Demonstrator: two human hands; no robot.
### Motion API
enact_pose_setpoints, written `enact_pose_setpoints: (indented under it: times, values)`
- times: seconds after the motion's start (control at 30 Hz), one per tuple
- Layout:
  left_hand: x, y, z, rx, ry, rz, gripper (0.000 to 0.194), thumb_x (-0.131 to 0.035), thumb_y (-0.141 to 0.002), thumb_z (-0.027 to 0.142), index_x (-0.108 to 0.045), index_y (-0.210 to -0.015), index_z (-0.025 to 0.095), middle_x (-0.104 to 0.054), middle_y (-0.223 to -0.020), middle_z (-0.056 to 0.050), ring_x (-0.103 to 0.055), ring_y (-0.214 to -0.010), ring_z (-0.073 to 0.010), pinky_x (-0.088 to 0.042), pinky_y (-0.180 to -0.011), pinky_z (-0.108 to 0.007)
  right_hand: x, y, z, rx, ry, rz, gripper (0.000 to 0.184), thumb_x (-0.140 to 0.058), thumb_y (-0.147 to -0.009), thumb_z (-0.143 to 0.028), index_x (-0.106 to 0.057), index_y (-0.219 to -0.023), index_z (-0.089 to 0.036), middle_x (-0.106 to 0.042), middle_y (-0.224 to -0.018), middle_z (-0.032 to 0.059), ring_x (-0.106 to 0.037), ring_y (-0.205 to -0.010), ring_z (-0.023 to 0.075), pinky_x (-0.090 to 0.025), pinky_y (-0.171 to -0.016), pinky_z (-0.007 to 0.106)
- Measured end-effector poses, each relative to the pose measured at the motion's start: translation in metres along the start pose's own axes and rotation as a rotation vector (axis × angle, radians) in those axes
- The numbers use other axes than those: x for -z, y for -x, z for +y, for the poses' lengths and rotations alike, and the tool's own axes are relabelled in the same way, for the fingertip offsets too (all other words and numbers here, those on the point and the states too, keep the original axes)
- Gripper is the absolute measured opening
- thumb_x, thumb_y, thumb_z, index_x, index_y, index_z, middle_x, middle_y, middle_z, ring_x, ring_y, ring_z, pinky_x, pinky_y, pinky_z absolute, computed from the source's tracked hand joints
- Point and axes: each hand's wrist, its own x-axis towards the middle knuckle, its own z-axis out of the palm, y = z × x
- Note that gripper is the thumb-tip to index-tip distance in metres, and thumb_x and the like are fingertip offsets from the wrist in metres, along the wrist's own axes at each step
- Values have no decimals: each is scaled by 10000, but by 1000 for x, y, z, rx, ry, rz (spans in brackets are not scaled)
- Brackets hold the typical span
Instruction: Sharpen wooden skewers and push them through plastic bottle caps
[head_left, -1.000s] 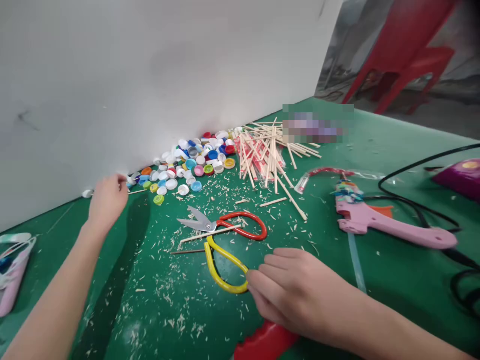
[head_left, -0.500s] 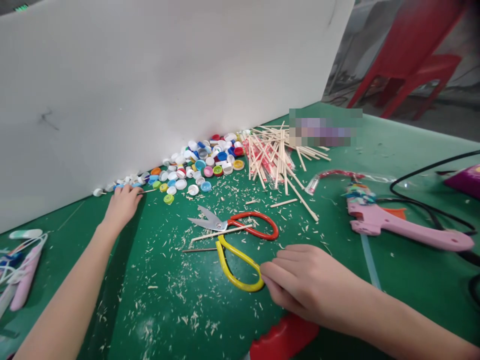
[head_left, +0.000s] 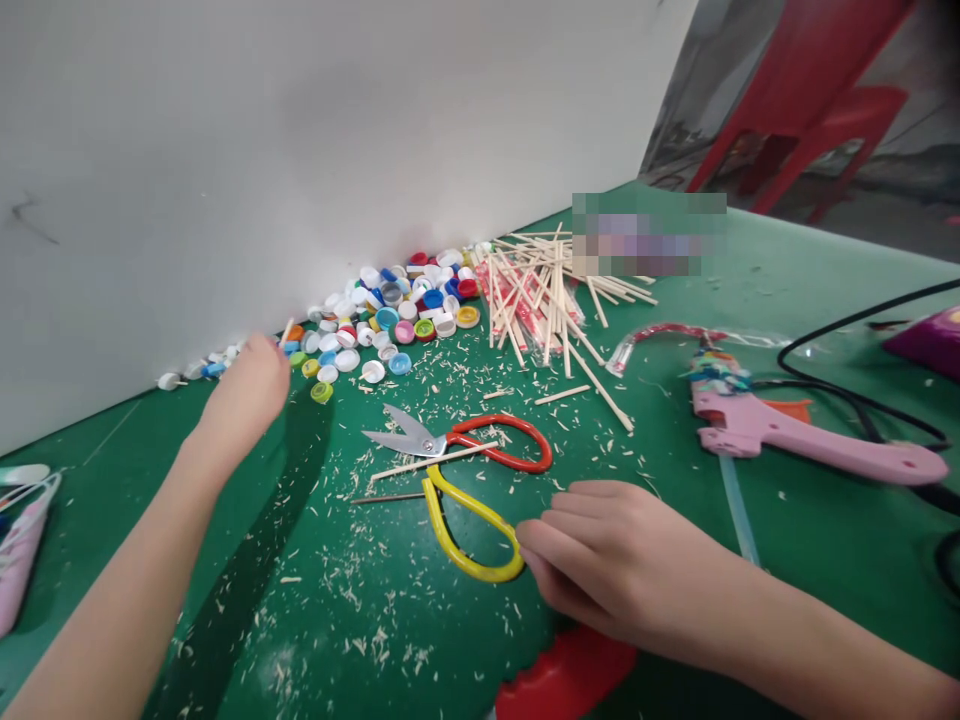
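Note:
My left hand [head_left: 247, 390] is closed, holding a short wooden stick [head_left: 288, 328] whose pale tip pokes up past the fingers; whatever else lies in the grip is hidden. It hovers beside the left end of a heap of coloured bottle caps [head_left: 405, 331]. My right hand [head_left: 592, 550] rests with its fingers curled together, back turned up, and what it holds, if anything, cannot be seen. Just left of its fingers are the scissors [head_left: 429, 447], spread, with one red and one yellow handle. A loose stick [head_left: 420, 465] lies across them. Partly under the right hand is a red tool handle [head_left: 566, 680].
Wooden sticks [head_left: 559, 290] are piled at the back against a white panel [head_left: 300, 150]. A pink glue gun [head_left: 817, 440] with black cables lies on the right. Shavings litter the green table [head_left: 292, 650]. A thin metal rod [head_left: 386, 497] lies by the scissors.
My left hand has risen from the caps and come nearer, and the stick in it has turned from lying flat to pointing up. The right hand stays put. The view has shifted slightly.

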Motion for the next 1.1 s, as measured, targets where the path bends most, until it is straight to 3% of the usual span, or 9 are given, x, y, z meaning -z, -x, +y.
enact_pose_setpoints:
  times: [0.07,0.27,0.37,0.43,0.53,0.63,0.77,0.87,1.1]
  values:
    - [14,-10,36,58,29,6,378,-254,-900,392,-507,-1012,135,-575,-736,-102,-554,-632,-212,-439,-571,-329,-1,0,0,-2,7,-3,227,-392,-911,-141,-416,-691,-196,-441,-574,-38,-324,-541,107,-222,-530,280]
    - [38,-38,141,108,791,-170,232,-371,-893,335,-516,-958,165,-579,-703,-34,-553,-550,-99,-485,-555,-247,-3,1,2,-3,14,-12,225,-381,-924,-168,-416,-704,-195,-425,-574,-42,-294,-537,108,-208,-529,279]
    - [33,-56,174,-22,983,-188,230,-392,-897,275,-504,-1062,161,-606,-841,-57,-642,-738,-117,-533,-695,-280,-2,1,3,-11,19,-18,233,-374,-929,-168,-425,-704,-191,-420,-578,-40,-291,-541,108,-210,-532,280]
    - [30,-65,183,-133,1017,-153,275,-380,-899,239,-481,-1149,184,-598,-1002,-60,-646,-937,-134,-526,-801,-312,-2,0,3,-14,34,-7,231,-378,-928,-166,-434,-706,-189,-417,-580,-40,-290,-544,109,-210,-534,283]
    - [32,-65,177,-217,884,-79,328,-354,-904,250,-482,-1204,224,-564,-1155,-42,-580,-1119,-154,-494,-889,-330,-1,0,2,-11,40,14,223,-389,-922,-157,-435,-707,-191,-416,-579,-40,-296,-549,110,-214,-540,285]
    - [37,-49,148,-144,592,-16,321,-444,-871,323,-550,-1153,210,-598,-1148,-53,-576,-1083,-185,-484,-904,-326,0,1,0,0,36,27,225,-405,-914,-148,-421,-694,-194,-412,-571,-41,-294,-549,109,-216,-541,287]
    - [30,-25,100,-15,231,-174,379,-475,-828,477,-611,-1028,185,-647,-1038,-79,-600,-898,-214,-482,-796,-344,0,3,-3,21,78,54,225,-427,-912,-162,-434,-689,-191,-404,-557,-41,-274,-546,112,-212,-536,296]
    - [17,-12,78,-22,117,-245,417,-484,-806,535,-594,-1013,190,-649,-1033,-78,-600,-837,-209,-457,-717,-322,-1,3,-4,31,89,72,207,-446,-907,-166,-458,-701,-184,-412,-561,-39,-277,-552,113,-213,-537,298]
    - [12,2,79,38,-11,-270,270,-450,-834,442,-591,-832,211,-668,-817,-47,-584,-710,-204,-374,-583,-291,0,2,-3,16,37,51,219,-420,-903,-152,-432,-688,-194,-402,-569,-45,-275,-546,111,-225,-526,291]
